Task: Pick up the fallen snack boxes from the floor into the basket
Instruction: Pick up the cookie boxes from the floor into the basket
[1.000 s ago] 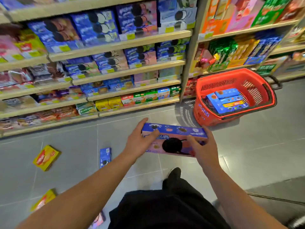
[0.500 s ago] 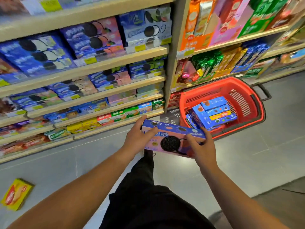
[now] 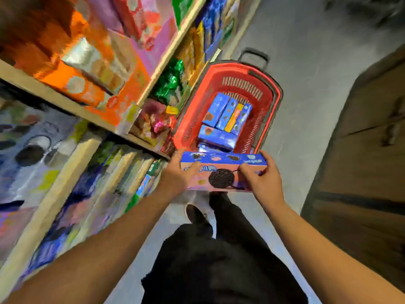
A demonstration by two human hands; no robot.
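Two hands hold one cookie box by its ends, same as before. The view has swung since then: the shelves, packed with blurry snack packs, now lean across the left side. The left hand curls its fingers and thumb round the box's left end. The right hand grips the right end. The box is now just at the near rim of the red basket. Inside the basket lie several blue boxes and one orange.
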